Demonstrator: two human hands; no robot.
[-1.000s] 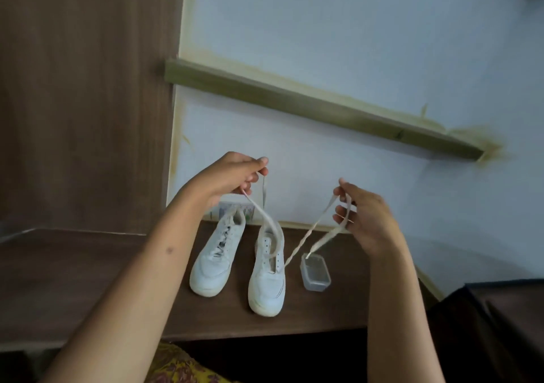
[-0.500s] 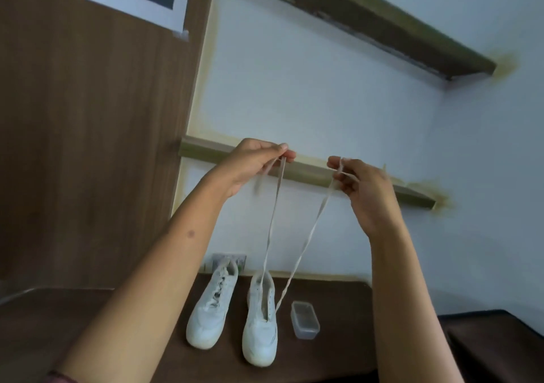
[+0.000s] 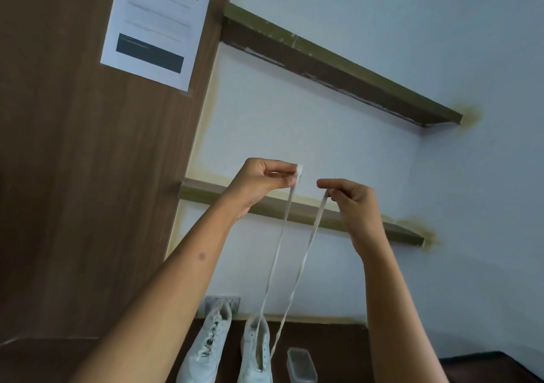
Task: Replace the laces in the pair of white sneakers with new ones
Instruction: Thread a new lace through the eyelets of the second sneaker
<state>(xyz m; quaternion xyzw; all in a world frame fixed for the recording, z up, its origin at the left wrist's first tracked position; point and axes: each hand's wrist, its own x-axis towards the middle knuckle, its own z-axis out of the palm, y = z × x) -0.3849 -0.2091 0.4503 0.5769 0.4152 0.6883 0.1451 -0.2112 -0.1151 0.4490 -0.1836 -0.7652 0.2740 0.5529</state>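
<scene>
Two white sneakers stand on the dark wooden desk (image 3: pixel 329 341) at the bottom of the view. The left sneaker (image 3: pixel 206 350) still has laces in it. A long white lace (image 3: pixel 297 267) runs up in two strands from the right sneaker (image 3: pixel 256 353). My left hand (image 3: pixel 259 182) pinches one strand's end high above the shoes. My right hand (image 3: pixel 350 203) pinches the other end at the same height, a little to the right. Both strands hang nearly taut.
A small clear plastic box (image 3: pixel 301 365) lies on the desk right of the sneakers. Two wall shelves, the lower shelf (image 3: pixel 391 229) and the upper shelf (image 3: pixel 353 70), cross the white wall. A printed sheet (image 3: pixel 156 26) hangs on the wooden panel at left.
Both hands have risen well above the sneakers, drawing the two lace strands up and straight. The camera has tilted upward, so the shoes sit lower in view.
</scene>
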